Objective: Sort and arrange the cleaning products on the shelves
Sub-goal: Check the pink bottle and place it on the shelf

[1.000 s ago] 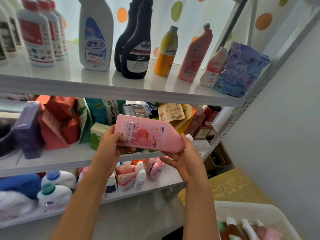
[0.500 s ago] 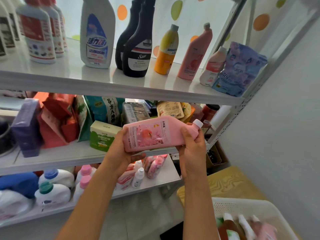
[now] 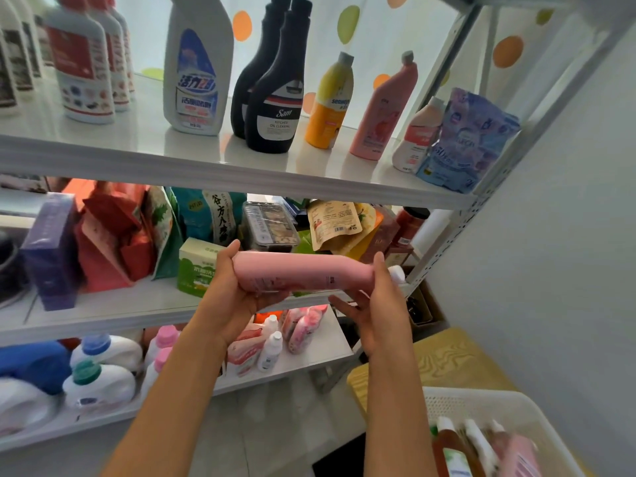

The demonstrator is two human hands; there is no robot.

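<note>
The pink bottle (image 3: 303, 273) is held lying sideways, base clasped in the left hand (image 3: 234, 297), cap end gripped by the right hand (image 3: 382, 304).

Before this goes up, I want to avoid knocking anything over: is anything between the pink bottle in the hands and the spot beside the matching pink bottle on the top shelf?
Mostly clear. The held pink bottle is below the top shelf edge, so it must clear that first. Gaps flank the standing pink bottle, between the yellow bottle and small white bottle, but they look tight.
</note>
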